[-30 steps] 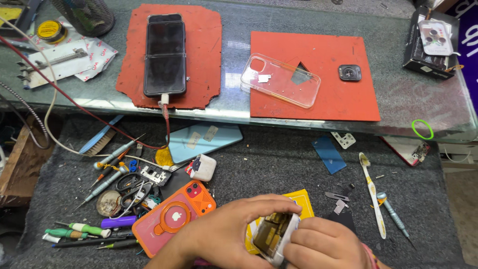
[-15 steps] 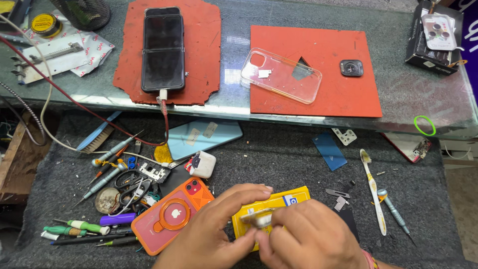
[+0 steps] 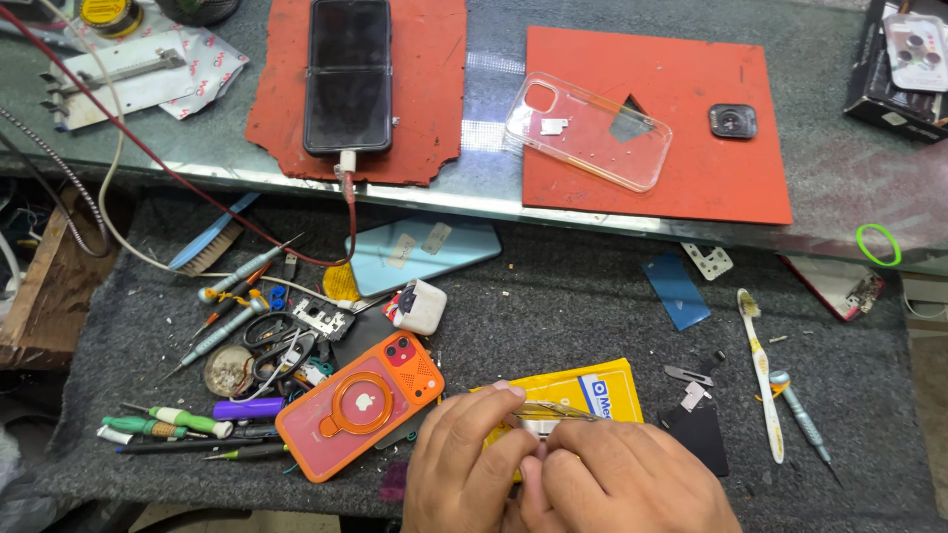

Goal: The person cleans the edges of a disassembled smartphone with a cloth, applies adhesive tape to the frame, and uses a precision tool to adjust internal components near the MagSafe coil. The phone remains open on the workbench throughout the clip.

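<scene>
Both hands meet at the near edge of the grey felt mat [image 3: 592, 306]. The left hand [image 3: 464, 464] and right hand [image 3: 632, 484] close fingertips on a thin glossy film [image 3: 548, 413], held over a yellow packet [image 3: 602, 390]. Film appears partly lifted; separation looks unfinished. An orange rubbery phone case [image 3: 360, 405] lies just left.

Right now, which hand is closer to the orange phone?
Left. The left hand sits right beside the orange phone, almost touching its lower right edge. The right hand is farther right, past the left hand, over the yellow packet.
</scene>
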